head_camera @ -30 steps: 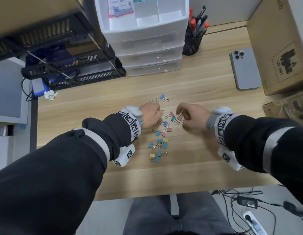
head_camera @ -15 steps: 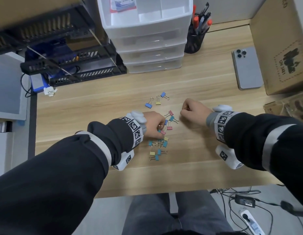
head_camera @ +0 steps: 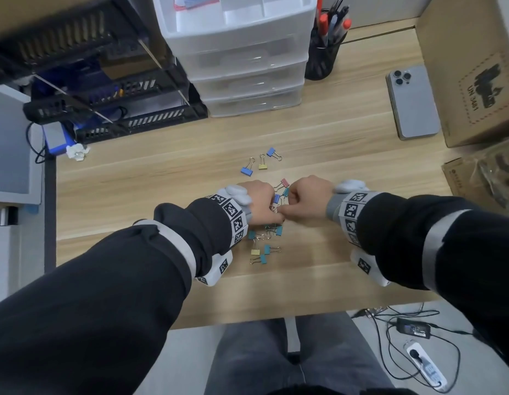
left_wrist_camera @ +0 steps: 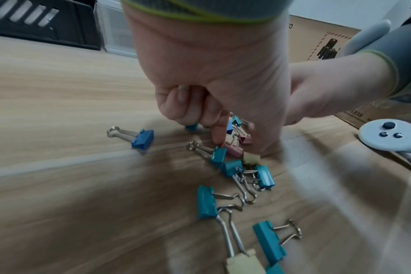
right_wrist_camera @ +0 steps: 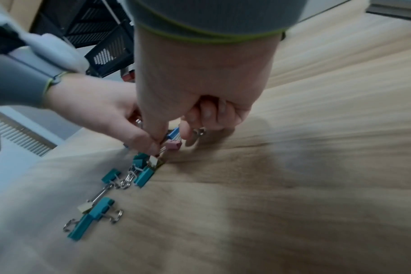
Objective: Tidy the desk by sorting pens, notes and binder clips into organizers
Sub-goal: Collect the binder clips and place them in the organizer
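Small coloured binder clips (head_camera: 265,248) lie in a loose pile on the wooden desk (head_camera: 150,189), and three more (head_camera: 262,165) sit apart just beyond it. My left hand (head_camera: 272,212) and right hand (head_camera: 285,209) meet fingertip to fingertip over the pile's far end. In the left wrist view my left hand (left_wrist_camera: 214,133) has a teal clip (left_wrist_camera: 192,127) under its curled fingers. In the right wrist view my right hand (right_wrist_camera: 174,137) pinches clips by a pink one (right_wrist_camera: 174,145). Its curled fingers hold a wire handle (right_wrist_camera: 199,132).
A white drawer unit (head_camera: 242,67) stands at the back, with a black pen cup (head_camera: 321,62) full of pens on its right and black letter trays (head_camera: 119,115) on its left. A phone (head_camera: 413,104) and a cardboard box (head_camera: 475,81) lie at right.
My right hand has moved left and nearer to meet the left hand over the clips. The left hand has stayed almost where it was.
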### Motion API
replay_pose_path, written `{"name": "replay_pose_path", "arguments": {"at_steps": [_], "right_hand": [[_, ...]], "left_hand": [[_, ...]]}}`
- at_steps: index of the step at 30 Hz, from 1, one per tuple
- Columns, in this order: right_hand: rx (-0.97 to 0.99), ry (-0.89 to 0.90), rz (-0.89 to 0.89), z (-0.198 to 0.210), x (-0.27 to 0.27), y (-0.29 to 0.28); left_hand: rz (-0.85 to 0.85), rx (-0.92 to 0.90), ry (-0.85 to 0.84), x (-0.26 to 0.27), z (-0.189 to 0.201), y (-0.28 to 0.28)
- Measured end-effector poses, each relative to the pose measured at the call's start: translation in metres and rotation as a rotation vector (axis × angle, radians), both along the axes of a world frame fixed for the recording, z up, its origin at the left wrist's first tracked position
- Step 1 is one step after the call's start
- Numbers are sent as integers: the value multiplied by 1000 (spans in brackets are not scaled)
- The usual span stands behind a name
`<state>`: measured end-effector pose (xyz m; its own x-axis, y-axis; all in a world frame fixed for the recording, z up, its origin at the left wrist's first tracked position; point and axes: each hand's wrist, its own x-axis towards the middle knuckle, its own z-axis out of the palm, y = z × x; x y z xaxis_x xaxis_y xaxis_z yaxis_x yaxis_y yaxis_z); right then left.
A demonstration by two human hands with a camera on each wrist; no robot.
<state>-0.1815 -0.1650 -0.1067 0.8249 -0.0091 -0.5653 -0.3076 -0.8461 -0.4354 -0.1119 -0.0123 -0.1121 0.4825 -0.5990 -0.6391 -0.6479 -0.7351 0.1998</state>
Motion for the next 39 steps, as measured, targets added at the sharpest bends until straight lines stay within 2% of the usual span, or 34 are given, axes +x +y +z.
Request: {"name": "replay_pose_path", "arguments": {"at_steps": [5,11,18,25,31,33,36,39], "right_hand": [[-125,-49,60,3,3,13],[-117,15,44,11,1,13],[332,136,-317,11,4,-10],[583,178,-511,25,22,-20],[664,243,-663,23,42,-19],[615,190,-632,19,44,-21],[364,63,-435,20,50,-21],[246,1,-262,14,54,-21]], "left_hand": [[6,19,-16,2,0,3],[63,48,7,4,7,9],[183,39,33,15,11,20],[219,-30,68,26,18,25],[277,-93,67,35,21,34],[297,-105,79,38,22,38],[303,-57,91,42,24,45],[297,-14,105,45,27,51]]}}
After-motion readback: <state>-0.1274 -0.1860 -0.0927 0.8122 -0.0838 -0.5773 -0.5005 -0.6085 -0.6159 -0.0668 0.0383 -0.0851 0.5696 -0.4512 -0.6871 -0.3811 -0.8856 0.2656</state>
